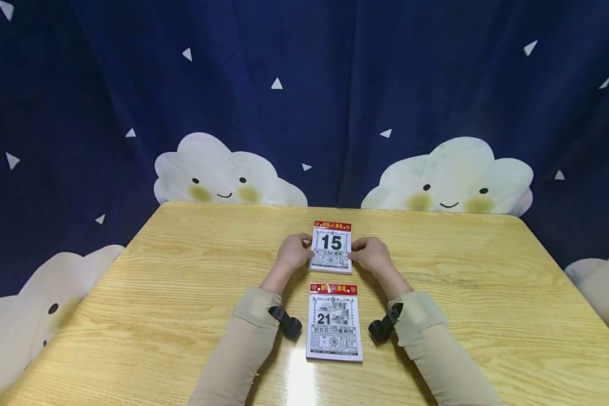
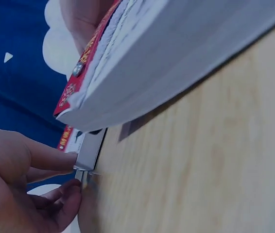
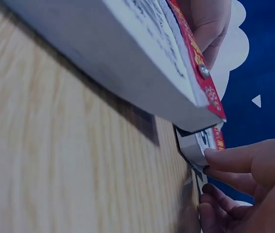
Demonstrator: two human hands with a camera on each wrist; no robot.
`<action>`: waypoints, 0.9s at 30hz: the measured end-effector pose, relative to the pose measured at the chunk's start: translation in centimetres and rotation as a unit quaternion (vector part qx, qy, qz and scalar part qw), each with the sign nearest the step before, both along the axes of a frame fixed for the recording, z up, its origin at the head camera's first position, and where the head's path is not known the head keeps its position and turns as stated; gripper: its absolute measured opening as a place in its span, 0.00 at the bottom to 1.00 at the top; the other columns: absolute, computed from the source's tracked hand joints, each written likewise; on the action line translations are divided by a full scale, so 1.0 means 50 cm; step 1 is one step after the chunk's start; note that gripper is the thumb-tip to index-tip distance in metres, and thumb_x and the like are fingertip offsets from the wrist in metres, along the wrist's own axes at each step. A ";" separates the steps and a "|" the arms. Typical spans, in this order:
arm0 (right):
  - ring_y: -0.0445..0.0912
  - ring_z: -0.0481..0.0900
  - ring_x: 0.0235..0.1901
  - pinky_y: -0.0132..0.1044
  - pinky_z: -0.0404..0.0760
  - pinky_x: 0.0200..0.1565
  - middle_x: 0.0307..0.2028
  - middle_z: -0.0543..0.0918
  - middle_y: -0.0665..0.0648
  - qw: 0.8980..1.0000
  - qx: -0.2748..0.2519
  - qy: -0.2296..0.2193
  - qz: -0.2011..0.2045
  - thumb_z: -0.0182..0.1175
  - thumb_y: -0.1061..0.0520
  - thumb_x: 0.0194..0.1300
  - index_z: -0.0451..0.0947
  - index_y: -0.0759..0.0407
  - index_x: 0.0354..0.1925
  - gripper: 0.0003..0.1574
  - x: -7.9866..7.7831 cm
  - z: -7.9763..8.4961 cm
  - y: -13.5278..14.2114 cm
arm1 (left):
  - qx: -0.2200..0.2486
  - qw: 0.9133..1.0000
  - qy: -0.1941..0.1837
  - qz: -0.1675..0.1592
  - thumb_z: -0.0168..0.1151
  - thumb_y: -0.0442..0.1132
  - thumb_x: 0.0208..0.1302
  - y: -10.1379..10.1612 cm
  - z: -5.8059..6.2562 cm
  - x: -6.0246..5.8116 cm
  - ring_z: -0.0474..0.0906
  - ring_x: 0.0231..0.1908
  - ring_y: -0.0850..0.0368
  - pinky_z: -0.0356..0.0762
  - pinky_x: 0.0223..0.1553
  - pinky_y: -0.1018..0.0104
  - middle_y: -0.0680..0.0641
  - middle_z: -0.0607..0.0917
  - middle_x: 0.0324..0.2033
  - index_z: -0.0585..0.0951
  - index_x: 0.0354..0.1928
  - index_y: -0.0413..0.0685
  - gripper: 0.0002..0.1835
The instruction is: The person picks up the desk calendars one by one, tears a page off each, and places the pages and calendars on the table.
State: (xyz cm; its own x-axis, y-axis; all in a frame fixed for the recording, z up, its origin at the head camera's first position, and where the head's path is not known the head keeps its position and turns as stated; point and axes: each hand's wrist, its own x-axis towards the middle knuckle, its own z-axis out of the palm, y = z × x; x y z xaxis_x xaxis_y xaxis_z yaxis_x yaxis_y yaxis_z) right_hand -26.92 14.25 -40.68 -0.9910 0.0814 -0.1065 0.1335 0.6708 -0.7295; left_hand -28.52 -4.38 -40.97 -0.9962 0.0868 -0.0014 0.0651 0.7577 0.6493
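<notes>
Pictured at center, toward the far side of a wooden table [image 1: 182,270]: "15" calendar [image 1: 331,245], held at opposite side edges by the bent fingers of left hand [image 1: 294,252] and right hand [image 1: 374,255]. Just nearer, between beige sleeves [image 1: 238,344], "21" calendar [image 1: 333,324] (also red-topped, face up). Behind, dark blue curtain [image 1: 309,129] with smiling clouds [image 1: 223,169].

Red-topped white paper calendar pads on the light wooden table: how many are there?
2: the pad showing 15, held at its sides by the left hand and right hand, and the pad showing 21, lying just below it in the head view.
</notes>
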 end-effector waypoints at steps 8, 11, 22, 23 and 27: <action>0.47 0.73 0.34 0.31 0.73 0.30 0.38 0.78 0.61 0.994 -0.092 0.020 -0.049 0.60 0.62 0.48 0.74 0.62 0.45 0.21 -0.007 -0.001 0.002 | 0.135 0.990 0.007 0.027 0.58 0.31 0.48 0.015 0.002 -0.002 0.76 0.33 0.55 0.73 0.27 0.71 0.44 0.81 0.32 0.73 0.51 0.48 0.24; 0.47 0.74 0.35 0.32 0.76 0.32 0.38 0.78 0.62 0.991 -0.121 0.021 -0.055 0.58 0.63 0.50 0.73 0.62 0.46 0.21 -0.009 -0.002 0.003 | 0.182 0.983 -0.001 0.036 0.57 0.29 0.49 0.018 -0.001 -0.002 0.75 0.32 0.56 0.75 0.26 0.72 0.44 0.80 0.31 0.73 0.51 0.47 0.23; 0.44 0.75 0.35 0.37 0.78 0.35 0.39 0.77 0.61 0.974 -0.209 0.041 -0.083 0.56 0.67 0.51 0.72 0.64 0.46 0.20 -0.017 0.001 0.003 | 0.339 0.938 -0.048 0.048 0.55 0.26 0.51 0.022 0.000 -0.006 0.76 0.31 0.54 0.78 0.33 0.63 0.40 0.77 0.35 0.71 0.52 0.44 0.23; 0.44 0.76 0.33 0.37 0.79 0.35 0.39 0.77 0.61 0.973 -0.214 0.043 -0.082 0.56 0.67 0.51 0.72 0.65 0.46 0.20 -0.019 0.000 0.004 | 0.346 0.936 -0.051 0.048 0.55 0.26 0.51 0.022 0.000 -0.007 0.76 0.31 0.54 0.78 0.33 0.63 0.39 0.77 0.36 0.70 0.52 0.43 0.23; 0.44 0.76 0.30 0.35 0.79 0.32 0.39 0.77 0.62 0.968 -0.236 0.047 -0.078 0.56 0.67 0.52 0.72 0.65 0.47 0.20 -0.021 0.003 0.004 | 0.381 0.921 -0.066 0.043 0.54 0.25 0.51 0.017 -0.001 -0.010 0.76 0.32 0.54 0.78 0.34 0.64 0.39 0.77 0.38 0.70 0.52 0.39 0.23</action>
State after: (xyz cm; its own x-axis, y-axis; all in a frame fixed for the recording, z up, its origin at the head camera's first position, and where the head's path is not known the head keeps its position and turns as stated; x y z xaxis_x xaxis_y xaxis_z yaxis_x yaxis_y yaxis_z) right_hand -27.98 14.44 -40.52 -0.9776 0.1954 -0.0786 0.1249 0.2375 -0.9633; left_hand -29.01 -3.52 -41.03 -0.9950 0.0341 -0.0939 -0.0910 0.0777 0.9928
